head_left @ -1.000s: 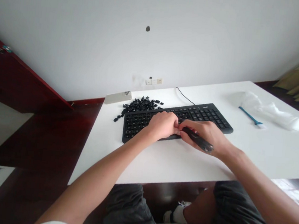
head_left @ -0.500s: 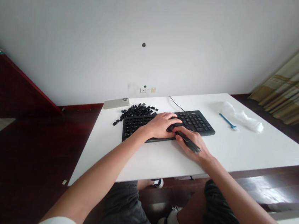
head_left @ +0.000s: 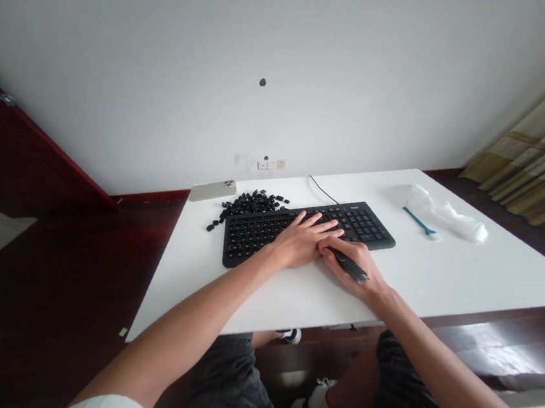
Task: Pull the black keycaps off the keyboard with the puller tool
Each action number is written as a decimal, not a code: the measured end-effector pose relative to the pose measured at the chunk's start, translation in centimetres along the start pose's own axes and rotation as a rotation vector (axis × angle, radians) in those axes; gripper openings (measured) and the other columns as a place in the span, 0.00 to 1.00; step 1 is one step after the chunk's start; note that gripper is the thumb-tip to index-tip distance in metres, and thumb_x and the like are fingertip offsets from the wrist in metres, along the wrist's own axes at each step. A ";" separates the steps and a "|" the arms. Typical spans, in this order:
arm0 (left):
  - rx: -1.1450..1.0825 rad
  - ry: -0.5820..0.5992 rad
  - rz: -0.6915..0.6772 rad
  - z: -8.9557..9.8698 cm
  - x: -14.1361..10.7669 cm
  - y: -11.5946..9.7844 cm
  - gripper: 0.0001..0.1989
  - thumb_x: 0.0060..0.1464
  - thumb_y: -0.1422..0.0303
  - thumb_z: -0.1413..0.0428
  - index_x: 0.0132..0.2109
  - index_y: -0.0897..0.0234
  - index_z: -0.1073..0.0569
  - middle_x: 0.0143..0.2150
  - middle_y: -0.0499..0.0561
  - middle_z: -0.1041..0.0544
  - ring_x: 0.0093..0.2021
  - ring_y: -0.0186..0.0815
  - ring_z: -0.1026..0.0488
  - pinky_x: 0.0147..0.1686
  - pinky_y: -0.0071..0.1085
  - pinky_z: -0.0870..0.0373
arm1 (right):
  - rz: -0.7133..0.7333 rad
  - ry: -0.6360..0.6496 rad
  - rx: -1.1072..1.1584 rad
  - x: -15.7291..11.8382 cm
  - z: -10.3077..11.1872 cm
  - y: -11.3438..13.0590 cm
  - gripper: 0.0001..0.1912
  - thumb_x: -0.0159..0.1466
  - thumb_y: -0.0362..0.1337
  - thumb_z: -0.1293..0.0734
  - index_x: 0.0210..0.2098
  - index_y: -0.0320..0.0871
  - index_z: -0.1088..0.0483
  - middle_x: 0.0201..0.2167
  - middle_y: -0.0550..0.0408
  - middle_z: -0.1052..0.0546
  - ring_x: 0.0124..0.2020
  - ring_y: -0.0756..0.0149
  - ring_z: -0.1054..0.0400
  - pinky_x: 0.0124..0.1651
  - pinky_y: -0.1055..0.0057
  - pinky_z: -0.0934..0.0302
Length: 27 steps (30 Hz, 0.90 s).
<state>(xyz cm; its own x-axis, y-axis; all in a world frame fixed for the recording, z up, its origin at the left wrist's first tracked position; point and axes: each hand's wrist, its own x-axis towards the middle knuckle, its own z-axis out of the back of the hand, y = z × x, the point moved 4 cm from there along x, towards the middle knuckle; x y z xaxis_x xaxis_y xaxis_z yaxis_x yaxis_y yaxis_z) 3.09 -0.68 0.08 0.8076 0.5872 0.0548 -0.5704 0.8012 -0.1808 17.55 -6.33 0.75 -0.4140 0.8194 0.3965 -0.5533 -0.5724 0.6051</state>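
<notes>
A black keyboard [head_left: 251, 237] lies on the white table, its left part stripped of keycaps and its right part still bearing them. My left hand [head_left: 302, 241] rests palm down over the keyboard's middle and near edge, fingers spread. Touching it on the right, my right hand [head_left: 364, 258] is closed around a black pen-shaped tool [head_left: 354, 270]. The tool's back end sticks out toward me; its working tip is hidden under my hands. Behind the keyboard's left half lies a heap of loose black keycaps [head_left: 253, 203].
A phone [head_left: 211, 190] lies at the table's back left corner. On the right are a blue brush [head_left: 418, 220] and a crumpled clear plastic bag [head_left: 447, 213]. The keyboard's cable [head_left: 321, 188] runs off the back edge toward the wall sockets [head_left: 273, 164].
My left hand has slid slightly toward me and right, and its fingers have spread from a more curled pose. My right hand still grips the tool. The view has shifted a little.
</notes>
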 end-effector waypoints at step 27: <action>0.010 0.019 -0.015 -0.2 0.2 -0.7 0.31 0.73 0.70 0.62 0.80 0.63 0.48 0.82 0.46 0.52 0.82 0.43 0.57 0.79 0.46 0.56 | 0.066 -0.029 0.017 -0.8 -0.1 -0.6 0.08 0.75 0.39 0.40 0.42 0.46 0.30 0.34 0.51 0.22 0.32 0.62 0.29 0.40 0.66 0.36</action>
<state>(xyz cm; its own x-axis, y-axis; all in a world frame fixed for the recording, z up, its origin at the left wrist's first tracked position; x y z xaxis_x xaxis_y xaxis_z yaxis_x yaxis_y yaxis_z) 3.71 -1.14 0.03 0.8186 0.5730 0.0383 -0.5597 0.8109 -0.1706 18.13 -6.65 -0.03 -0.4278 0.7805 0.4559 -0.5132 -0.6250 0.5883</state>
